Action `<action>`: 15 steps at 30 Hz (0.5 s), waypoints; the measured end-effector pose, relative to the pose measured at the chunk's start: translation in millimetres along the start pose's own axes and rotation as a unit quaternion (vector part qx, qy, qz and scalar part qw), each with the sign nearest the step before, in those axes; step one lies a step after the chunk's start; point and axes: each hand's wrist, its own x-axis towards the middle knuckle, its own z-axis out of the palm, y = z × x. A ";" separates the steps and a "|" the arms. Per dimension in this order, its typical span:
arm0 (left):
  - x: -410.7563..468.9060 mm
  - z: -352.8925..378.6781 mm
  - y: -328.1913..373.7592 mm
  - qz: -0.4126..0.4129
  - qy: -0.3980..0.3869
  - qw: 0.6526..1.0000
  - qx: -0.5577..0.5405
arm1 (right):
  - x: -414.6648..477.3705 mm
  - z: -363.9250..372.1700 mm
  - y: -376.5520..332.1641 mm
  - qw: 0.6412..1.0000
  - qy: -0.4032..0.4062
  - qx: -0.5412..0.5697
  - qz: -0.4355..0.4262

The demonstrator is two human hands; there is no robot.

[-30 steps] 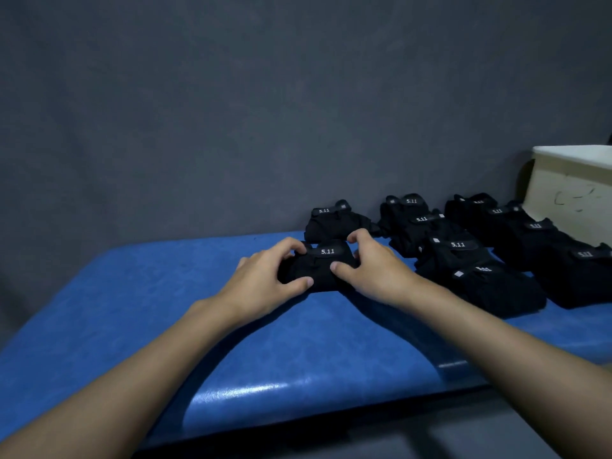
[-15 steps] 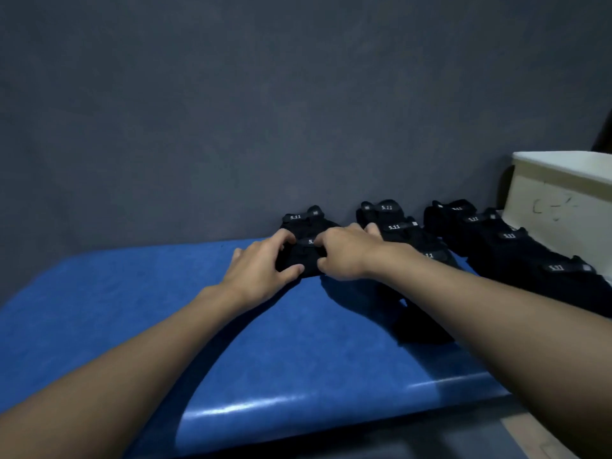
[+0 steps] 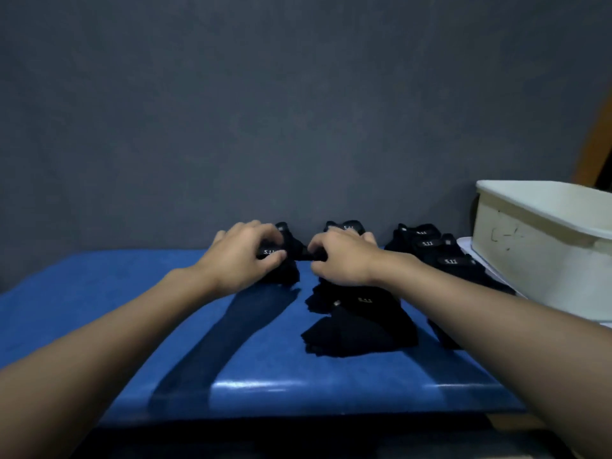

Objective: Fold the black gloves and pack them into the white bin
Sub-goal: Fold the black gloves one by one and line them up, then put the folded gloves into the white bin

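Both hands meet over a folded black glove bundle (image 3: 284,270) marked 5.11 near the back of the blue table (image 3: 231,359). My left hand (image 3: 245,256) grips its left side with curled fingers. My right hand (image 3: 341,260) pinches its right edge. More folded black gloves (image 3: 357,326) lie under and in front of my right wrist. Another row of gloves (image 3: 430,246) runs along the right toward the white bin (image 3: 543,246), which stands at the table's right end; its inside is hidden.
A dark grey wall closes off the back of the table. The table's glossy front edge (image 3: 298,389) lies near me. A brown panel (image 3: 596,144) shows at the far right behind the bin.
The view has swung right, bringing the white bin further into frame. Both hands stay on the same glove bundle, which has shifted back next to the glove at the wall.
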 end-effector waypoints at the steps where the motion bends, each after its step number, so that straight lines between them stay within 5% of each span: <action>1: 0.1 -1.5 16.4 0.015 0.001 1.000 -0.009 | -6.8 -2.4 10.4 1.000 0.003 -0.007 -0.003; 15: -14.1 57.7 213.7 0.121 -0.029 0.992 0.008 | -127.1 -40.3 183.1 0.995 0.054 0.058 0.064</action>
